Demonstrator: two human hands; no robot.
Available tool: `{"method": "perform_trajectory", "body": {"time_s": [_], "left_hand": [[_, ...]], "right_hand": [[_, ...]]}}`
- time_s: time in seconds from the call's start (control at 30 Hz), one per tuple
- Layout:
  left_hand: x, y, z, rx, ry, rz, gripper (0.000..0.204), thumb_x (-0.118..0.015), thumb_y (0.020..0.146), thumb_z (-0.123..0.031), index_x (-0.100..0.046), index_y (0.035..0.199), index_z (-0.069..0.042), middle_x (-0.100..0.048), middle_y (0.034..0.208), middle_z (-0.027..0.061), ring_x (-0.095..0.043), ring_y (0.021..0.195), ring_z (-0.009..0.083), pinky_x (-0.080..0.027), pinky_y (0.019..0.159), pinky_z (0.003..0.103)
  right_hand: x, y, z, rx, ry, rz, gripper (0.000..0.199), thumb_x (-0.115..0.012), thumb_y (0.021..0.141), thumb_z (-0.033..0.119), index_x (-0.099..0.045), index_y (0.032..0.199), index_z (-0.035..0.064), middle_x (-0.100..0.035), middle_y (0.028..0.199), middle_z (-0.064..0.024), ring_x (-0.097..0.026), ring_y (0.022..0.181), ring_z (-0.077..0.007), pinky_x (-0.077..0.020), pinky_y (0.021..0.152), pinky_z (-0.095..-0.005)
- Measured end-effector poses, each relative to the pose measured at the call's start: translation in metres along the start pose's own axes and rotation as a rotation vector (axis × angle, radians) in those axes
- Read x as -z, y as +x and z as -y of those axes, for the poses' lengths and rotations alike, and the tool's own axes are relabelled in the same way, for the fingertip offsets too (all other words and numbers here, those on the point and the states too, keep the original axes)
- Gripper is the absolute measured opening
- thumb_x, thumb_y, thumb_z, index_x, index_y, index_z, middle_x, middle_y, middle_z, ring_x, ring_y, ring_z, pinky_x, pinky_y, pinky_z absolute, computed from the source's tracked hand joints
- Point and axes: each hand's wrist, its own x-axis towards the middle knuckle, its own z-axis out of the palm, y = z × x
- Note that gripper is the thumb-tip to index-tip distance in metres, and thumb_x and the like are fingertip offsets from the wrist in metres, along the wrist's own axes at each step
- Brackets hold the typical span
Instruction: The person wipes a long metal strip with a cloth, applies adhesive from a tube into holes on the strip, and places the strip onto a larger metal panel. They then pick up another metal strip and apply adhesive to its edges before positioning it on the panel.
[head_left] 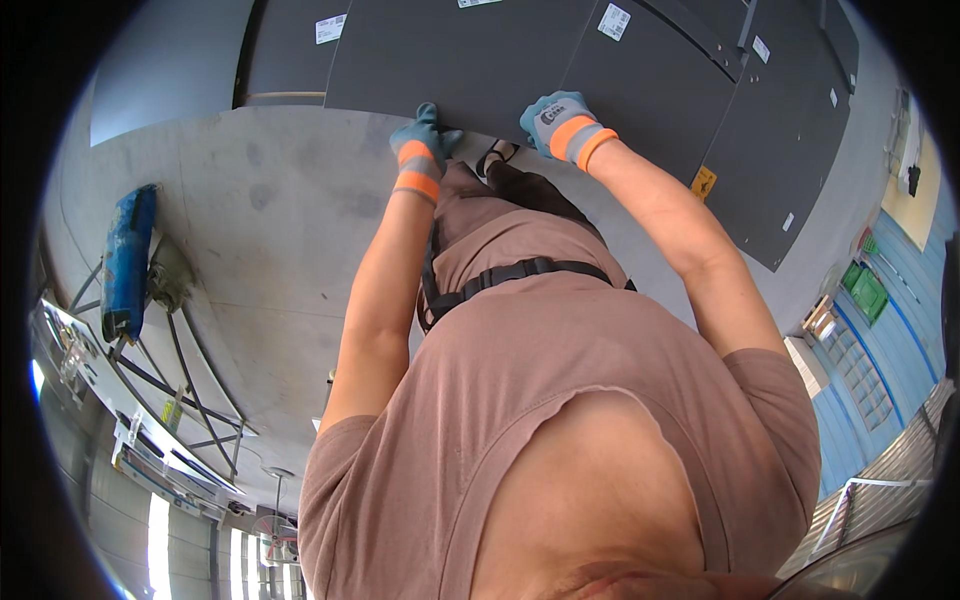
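Large dark grey panels (450, 70) with small white labels lie in front of me. At the near edge of one panel is my left hand (424, 140), in a teal glove with an orange and grey cuff. Its visible fingers are spread, one pointing forward at the edge and another off to the right. My right hand (562, 122), in a matching glove, sits farther right at the same edge. Its fingers are curled at the panel; their tips are hidden. A white label (613, 22) lies ahead of the right hand, and a yellow-orange label (704, 184) is to its right.
A blue padded roll (130, 262) rests on a dark metal trestle (190, 370) at the left. Grey concrete floor (270, 200) lies between it and me. On the right stand a blue wall (905, 300) and a green container (866, 290). My sandalled foot (497, 156) is near the panel edge.
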Motion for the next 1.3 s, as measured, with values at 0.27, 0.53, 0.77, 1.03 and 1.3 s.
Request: {"method": "perform_trajectory", "body": {"time_s": [0.27,0.53,0.77,1.03,1.3], "left_hand": [[0.0,-0.003,0.001,-0.02,0.045,0.002,0.029,-0.077,0.099,-0.018,-0.07,0.103,0.009,-0.077,0.095,0.0176,-0.074,0.08,0.0283,-0.067,0.067,0.036],[-0.001,0.005,0.004,-0.04,0.22,0.014,0.03,-0.077,0.099,-0.026,-0.073,0.102,0.004,-0.077,0.092,0.0139,-0.074,0.079,0.0252,-0.061,0.065,0.038],[0.051,0.116,0.068,-0.595,0.591,0.089,0.042,-0.076,0.1,-0.033,-0.069,0.096,0.009,-0.075,0.084,0.0178,-0.072,0.068,0.0298,-0.059,0.058,0.042],[0.007,0.053,0.038,-0.236,0.639,-0.019,0.04,-0.082,0.089,-0.035,-0.071,0.106,-0.001,-0.078,0.094,0.0114,-0.076,0.081,0.0276,-0.061,0.072,0.04],[0.008,0.034,0.024,-0.449,1.136,0.06,0.042,-0.085,0.085,-0.035,-0.067,0.11,-0.006,-0.075,0.098,0.0139,-0.075,0.085,0.0319,-0.063,0.072,0.041]], "right_hand": [[-0.012,-0.018,-0.019,0.148,0.556,-0.127,0.025,-0.071,0.093,0.032,-0.079,0.099,0.0084,-0.078,0.1,-0.0152,-0.074,0.093,-0.0373,-0.058,0.082,-0.0453],[-0.025,-0.013,-0.018,0.048,0.192,-0.241,0.028,-0.062,0.099,0.036,-0.077,0.099,0.0117,-0.077,0.1,-0.0135,-0.073,0.097,-0.0372,-0.0582,0.087,-0.0486],[-0.017,-0.019,0.035,0.298,0.215,-0.465,0.024,-0.074,0.088,0.034,-0.077,0.103,0.0155,-0.077,0.104,-0.0081,-0.074,0.1,-0.0291,-0.0571,0.088,-0.0425],[-0.078,0.006,0.014,0.053,0.048,-0.84,0.112,-0.086,0.072,0.055,-0.036,0.164,0.0164,-0.029,0.17,-0.015,-0.026,0.154,-0.0493,-0.024,0.122,-0.0687],[-0.104,0.023,0.008,0.053,0.019,-0.914,0.112,-0.085,0.075,0.053,-0.03,0.168,0.0209,-0.018,0.176,-0.0138,-0.016,0.159,-0.0505,-0.0189,0.123,-0.0705]]}}
